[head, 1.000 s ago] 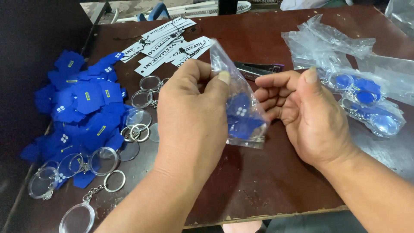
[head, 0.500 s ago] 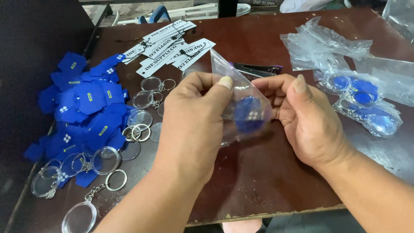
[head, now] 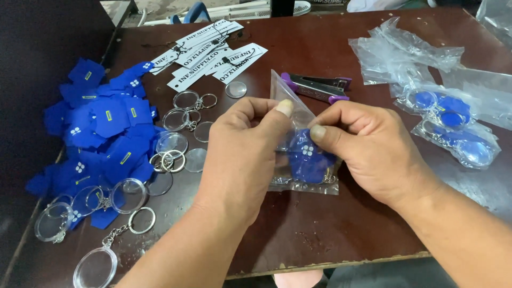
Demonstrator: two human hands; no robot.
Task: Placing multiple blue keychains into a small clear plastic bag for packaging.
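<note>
- Head view shows the left hand [head: 245,154] and right hand [head: 368,149] both pinching the top of a small clear bag [head: 298,160] just above the brown table [head: 330,234].
- A blue piece [head: 309,157] sits inside the bag, so the bagging step looks nearly finished.
- Closing the mouth seems next; the purple stapler [head: 317,86] lies near, behind the hands.
- Loose blue pieces [head: 101,133] and clear keyrings [head: 128,194] lie to the left, filled bags [head: 453,122] to the right.

Left hand [head: 242,154] and right hand [head: 368,149] close together, fingers pinched.
</note>
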